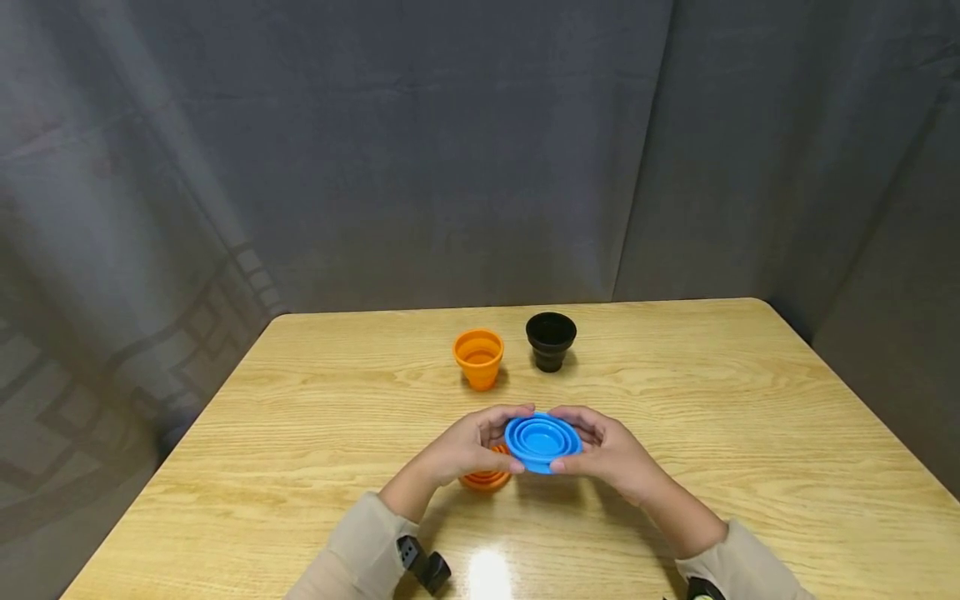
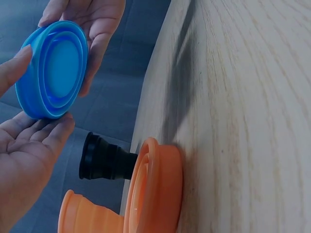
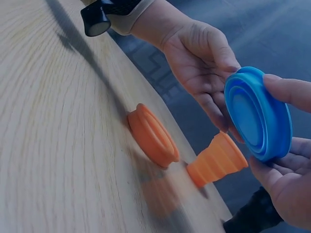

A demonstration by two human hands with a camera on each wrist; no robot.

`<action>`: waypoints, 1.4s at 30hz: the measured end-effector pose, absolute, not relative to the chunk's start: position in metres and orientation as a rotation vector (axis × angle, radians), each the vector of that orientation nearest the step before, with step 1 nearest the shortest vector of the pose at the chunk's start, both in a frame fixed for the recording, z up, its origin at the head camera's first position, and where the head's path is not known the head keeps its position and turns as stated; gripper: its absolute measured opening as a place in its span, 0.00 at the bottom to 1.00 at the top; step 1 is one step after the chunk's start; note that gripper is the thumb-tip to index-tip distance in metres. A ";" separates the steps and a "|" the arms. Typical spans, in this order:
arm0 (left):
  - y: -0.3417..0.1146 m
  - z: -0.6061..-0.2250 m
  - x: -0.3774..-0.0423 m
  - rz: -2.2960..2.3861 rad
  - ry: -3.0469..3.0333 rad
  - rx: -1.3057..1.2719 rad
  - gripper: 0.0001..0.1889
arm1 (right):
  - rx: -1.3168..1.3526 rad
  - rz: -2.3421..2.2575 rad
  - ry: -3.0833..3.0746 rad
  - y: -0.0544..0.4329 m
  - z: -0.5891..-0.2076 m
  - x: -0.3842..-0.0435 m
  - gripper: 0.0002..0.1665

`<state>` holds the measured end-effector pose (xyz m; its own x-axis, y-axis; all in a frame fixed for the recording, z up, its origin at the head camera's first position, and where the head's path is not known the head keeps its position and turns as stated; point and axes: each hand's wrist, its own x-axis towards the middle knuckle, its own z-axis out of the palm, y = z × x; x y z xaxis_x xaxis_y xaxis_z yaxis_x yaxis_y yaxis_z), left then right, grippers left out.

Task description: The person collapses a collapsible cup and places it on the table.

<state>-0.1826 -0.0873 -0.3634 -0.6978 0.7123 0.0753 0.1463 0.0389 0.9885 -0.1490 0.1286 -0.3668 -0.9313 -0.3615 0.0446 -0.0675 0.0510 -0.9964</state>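
Observation:
A blue collapsible cup [image 1: 542,442], folded flat into concentric rings, is held up off the table between both hands. My left hand [image 1: 480,446] pinches its left edge, thumb on the near side and fingers on the far side. On the opposite edge, my right hand [image 1: 611,450] grips it the same way. In the left wrist view the folded blue cup [image 2: 60,70] is seen tilted, well away from the tabletop. Below my left hand lies a folded orange collapsible cup [image 1: 486,481], partly hidden by that hand.
Farther back on the wooden table [image 1: 337,400] stand an extended orange cup [image 1: 478,358] and, to its right, an extended black cup [image 1: 551,342]. Both have their mouths up. A grey curtain [image 1: 420,167] hangs behind the table's far edge.

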 end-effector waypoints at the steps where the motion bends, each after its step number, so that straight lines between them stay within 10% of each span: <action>1: -0.087 -0.364 -0.183 1.704 1.888 0.852 0.30 | -0.445 -1.974 2.118 0.129 -0.367 -0.149 0.42; 16: -0.085 -0.370 -0.185 1.722 1.942 0.819 0.30 | -0.675 -1.657 2.432 0.125 -0.370 -0.149 0.48; 42: -0.110 -0.365 -0.208 1.769 2.455 0.440 0.34 | -0.315 -1.693 2.443 0.152 -0.390 -0.152 0.49</action>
